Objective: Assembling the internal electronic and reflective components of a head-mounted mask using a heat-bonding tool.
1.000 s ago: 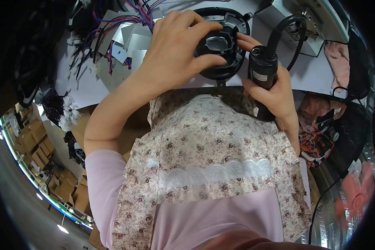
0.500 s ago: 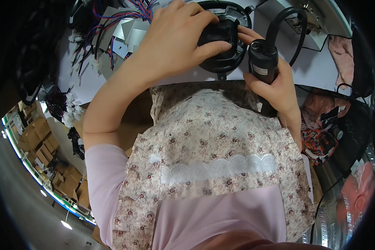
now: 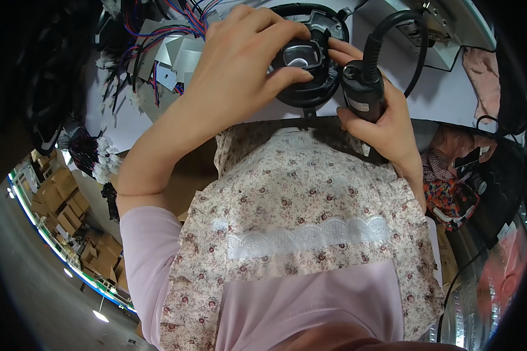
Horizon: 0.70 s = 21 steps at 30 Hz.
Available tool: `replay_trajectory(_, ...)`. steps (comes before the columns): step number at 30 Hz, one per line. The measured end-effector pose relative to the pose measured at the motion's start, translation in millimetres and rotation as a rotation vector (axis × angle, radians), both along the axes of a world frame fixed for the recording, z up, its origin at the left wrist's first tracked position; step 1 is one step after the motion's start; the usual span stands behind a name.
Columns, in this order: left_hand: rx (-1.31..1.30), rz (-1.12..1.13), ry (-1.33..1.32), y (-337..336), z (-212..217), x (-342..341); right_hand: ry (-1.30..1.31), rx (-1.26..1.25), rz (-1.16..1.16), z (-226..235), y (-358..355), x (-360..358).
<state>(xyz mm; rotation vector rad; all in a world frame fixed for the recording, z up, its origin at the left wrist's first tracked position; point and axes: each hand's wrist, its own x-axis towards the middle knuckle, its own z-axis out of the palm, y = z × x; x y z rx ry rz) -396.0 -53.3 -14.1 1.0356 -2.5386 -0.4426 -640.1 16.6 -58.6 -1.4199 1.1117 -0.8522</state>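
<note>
Up on the white tabletop lies a round black plastic housing (image 3: pixel 305 97) with metal-grey fittings inside its ring. My left hand (image 3: pixel 240 58) reaches across from the left, its thumb and fingers closed round a black block-like part (image 3: pixel 299 52) over the housing. A glossy face with a pale oval spot shows on that part. My right hand (image 3: pixel 397 126) is wrapped round a black cylindrical power tool (image 3: pixel 363 98), probably an electric screwdriver, with a thick cable at its top. Its fingertips reach the housing's right side. The tool's tip is hidden.
Red, blue and black wires (image 3: pixel 175 26) with silvery metal plates (image 3: pixel 181 54) lie at left. White connectors (image 3: pixel 104 158) hang over the table's left edge. A metal box-like fixture (image 3: pixel 445 35) and a pink cloth (image 3: pixel 481 82) are at right; the tool's cable (image 3: pixel 421 50) loops nearby.
The black part under my left hand has turned, and its glossy face now shows. Both hands, the housing and the tool have shifted slightly left in the picture.
</note>
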Motion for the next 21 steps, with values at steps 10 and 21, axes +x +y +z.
replay_trajectory(10,0.087,0.048,-0.01,4.0,4.3,0.1,0.002,-0.001,-0.01,1.2,-0.2,1.8)
replay_trajectory(21,0.037,0.075,-0.144,8.4,5.3,-2.9,0.021,0.059,0.008,6.4,1.8,4.1)
